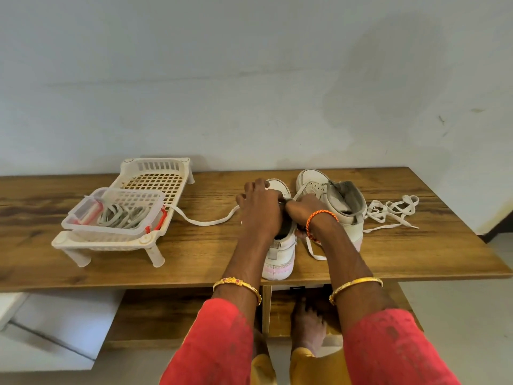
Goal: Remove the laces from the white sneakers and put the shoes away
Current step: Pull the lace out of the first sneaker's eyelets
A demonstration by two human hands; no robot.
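Note:
Two white sneakers stand on a wooden table (194,262). The nearer sneaker (279,254) points away from me, heel toward the front edge. My left hand (259,207) lies over its top, holding it. My right hand (304,208) pinches that shoe's white lace (206,221) at the eyelets. One lace end trails left across the table; another end hangs down near my right wrist. The second sneaker (337,202) stands just to the right with no lace in it. A loose white lace (391,211) lies in a heap beside it.
A white slatted plastic rack (155,179) stands on the left of the table. A clear plastic box (111,229) with coiled laces and a small red-and-white item sits on its near end. A wall runs behind the table. Below is a lower shelf and my bare foot.

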